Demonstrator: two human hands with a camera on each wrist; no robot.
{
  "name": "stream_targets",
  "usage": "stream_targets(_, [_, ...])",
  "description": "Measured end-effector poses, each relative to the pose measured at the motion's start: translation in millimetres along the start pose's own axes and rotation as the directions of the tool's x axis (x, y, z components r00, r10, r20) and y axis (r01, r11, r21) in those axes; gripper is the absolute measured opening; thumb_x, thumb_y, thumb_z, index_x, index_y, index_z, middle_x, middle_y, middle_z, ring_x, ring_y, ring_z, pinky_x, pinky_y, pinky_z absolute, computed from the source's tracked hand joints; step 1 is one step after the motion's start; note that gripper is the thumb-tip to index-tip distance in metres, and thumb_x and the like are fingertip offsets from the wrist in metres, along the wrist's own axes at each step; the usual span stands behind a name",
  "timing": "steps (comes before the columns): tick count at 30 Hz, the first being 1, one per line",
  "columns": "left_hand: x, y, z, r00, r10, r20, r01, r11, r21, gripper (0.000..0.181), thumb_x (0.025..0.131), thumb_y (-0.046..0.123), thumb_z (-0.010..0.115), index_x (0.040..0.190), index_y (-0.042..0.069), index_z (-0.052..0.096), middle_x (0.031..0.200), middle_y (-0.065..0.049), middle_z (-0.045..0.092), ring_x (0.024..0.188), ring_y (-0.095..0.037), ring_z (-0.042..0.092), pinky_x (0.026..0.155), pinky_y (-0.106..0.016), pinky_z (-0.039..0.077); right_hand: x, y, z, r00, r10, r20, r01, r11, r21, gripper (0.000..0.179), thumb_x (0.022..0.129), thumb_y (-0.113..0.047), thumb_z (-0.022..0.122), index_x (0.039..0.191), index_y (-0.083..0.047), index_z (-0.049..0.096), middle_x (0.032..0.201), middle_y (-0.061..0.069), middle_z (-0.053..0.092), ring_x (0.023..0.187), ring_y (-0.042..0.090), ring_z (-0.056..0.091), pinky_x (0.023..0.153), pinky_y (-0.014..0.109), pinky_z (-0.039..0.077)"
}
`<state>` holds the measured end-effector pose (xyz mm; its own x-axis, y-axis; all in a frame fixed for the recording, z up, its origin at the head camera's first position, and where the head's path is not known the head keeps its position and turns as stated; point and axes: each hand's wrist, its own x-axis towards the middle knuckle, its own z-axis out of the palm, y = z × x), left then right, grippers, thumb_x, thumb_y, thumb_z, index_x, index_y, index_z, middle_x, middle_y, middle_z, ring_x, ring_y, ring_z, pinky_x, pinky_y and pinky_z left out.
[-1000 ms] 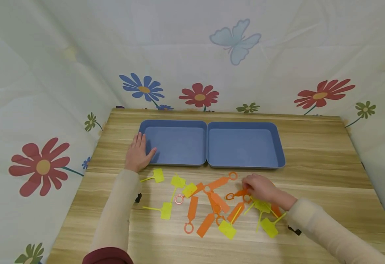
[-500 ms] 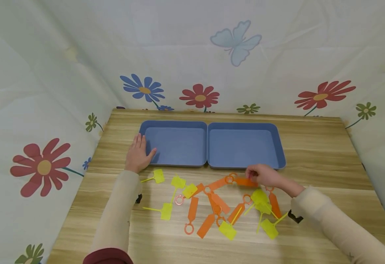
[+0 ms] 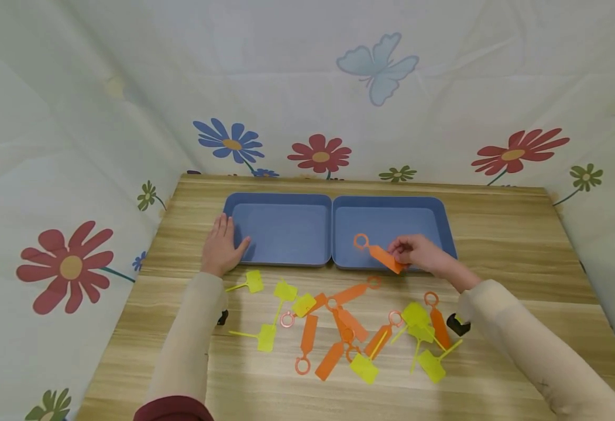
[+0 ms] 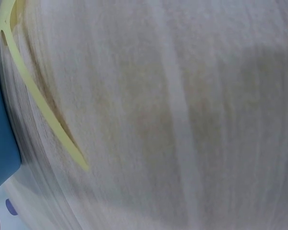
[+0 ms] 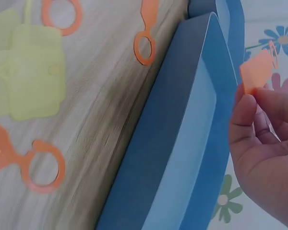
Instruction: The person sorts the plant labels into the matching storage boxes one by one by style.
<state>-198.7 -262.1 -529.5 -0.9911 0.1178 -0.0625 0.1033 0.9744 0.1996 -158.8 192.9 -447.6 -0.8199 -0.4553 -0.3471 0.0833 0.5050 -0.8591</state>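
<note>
1. Right hand pinches an orange ring tag by its flat end, holding it over the right blue tray, ring pointing left.
2. Left hand lies flat with straight fingers on the table, touching the left blue tray.
3. Loose orange tags and yellow tags lie scattered nearer the person.

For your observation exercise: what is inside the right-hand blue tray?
Nothing lies in the right blue tray. The right hand holds an orange tag over it; the hand covers the tray's near right corner.
</note>
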Motion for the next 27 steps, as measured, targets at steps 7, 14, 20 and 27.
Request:
stream_targets(7, [0.1,0.2,-1.0,1.0,-0.001,0.002,0.001,1.0,-0.012,0.081,0.089,0.054,0.031,0.139,-0.006,0.009,0.147,-0.023,0.002,0.136,-0.034,0.001,0.111,-0.045,0.009,15.9,6.6,-0.4,0.992,0.07,-0.109,-0.056,0.991,0.124,0.023,0.088,0.002,0.045,0.109,0.009,0.05,0.088,0.011,0.054,0.074,0.017,0.053,0.074,0.039,0.05])
stream_targets(14, [-0.6,-1.6,0.5,1.0,-0.013,0.004,0.013,1.0,-0.006,0.082,0.089,0.055,0.029,0.14,-0.005,0.008,0.147,-0.021,0.001,0.137,-0.032,0.0,0.111,-0.043,0.008,35.3,22.8,0.3,0.96,0.177,-0.219,-0.132,0.97,0.205,0.027,0.087,0.003,0.045,0.113,0.009,0.048,0.091,0.009,0.053,0.075,0.014,0.053,0.074,0.031,0.05])
stream_targets(20, [-1.6,0.3,-1.7,1.0,-0.011,0.014,0.012,1.0,-0.013,0.08,0.089,0.052,0.03,0.14,-0.006,0.008,0.147,-0.022,0.001,0.136,-0.033,0.0,0.111,-0.044,0.008,46.8,33.8,2.9,0.914,0.263,-0.309,-0.19,0.95,0.247,0.027,0.085,0.003,0.047,0.112,0.009,0.049,0.095,0.011,0.052,0.07,0.01,0.052,0.066,0.024,0.05])
stream_targets(27, [-0.7,-0.6,0.8,1.0,-0.011,0.002,0.011,1.0,-0.02,0.079,0.089,0.051,0.032,0.14,-0.006,0.008,0.147,-0.022,0.002,0.136,-0.034,0.001,0.111,-0.045,0.009,51.7,43.3,5.9,0.87,0.339,-0.358,-0.25,0.929,0.272,0.027,0.084,0.003,0.049,0.11,0.009,0.051,0.092,0.01,0.053,0.066,0.008,0.051,0.059,0.02,0.048])
